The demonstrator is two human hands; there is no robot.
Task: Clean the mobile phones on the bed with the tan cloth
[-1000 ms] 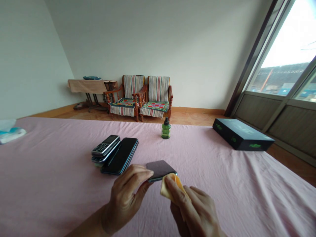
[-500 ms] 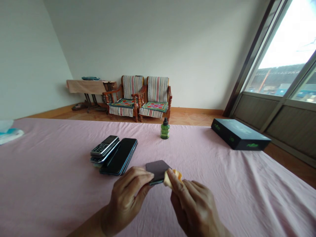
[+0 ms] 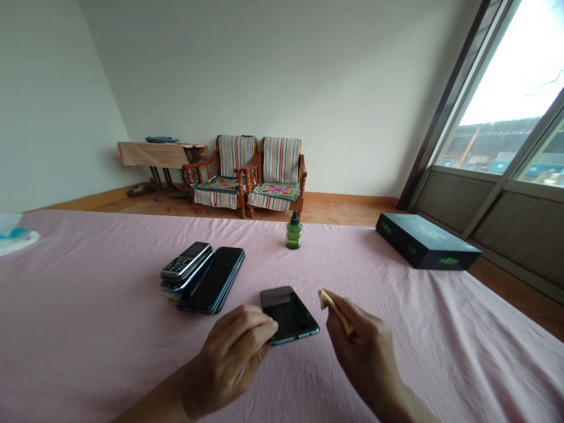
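Observation:
A black smartphone [image 3: 288,314] lies screen up on the pink cloth, and my left hand [image 3: 235,352] pinches its near left edge. Just right of the phone, my right hand [image 3: 361,346] is closed on a small folded yellow cloth [image 3: 335,305], which sticks out above the fingers and is apart from the phone. A little pile of phones sits to the left: a keypad phone [image 3: 187,259] on top and a larger black smartphone [image 3: 214,278] beside it. Behind them stands a small green bottle [image 3: 294,230].
The table wears a pink cloth [image 3: 88,305]. A dark flat box [image 3: 425,239] lies at the far right, near the table's edge. Something white and blue [image 3: 15,238] sits at the far left. Two wooden armchairs [image 3: 251,176] and a side table stand by the back wall.
My right hand has drawn the yellow cloth off the phone and to the right. The phone's screen is now uncovered and tilted flatter, still held by my left hand.

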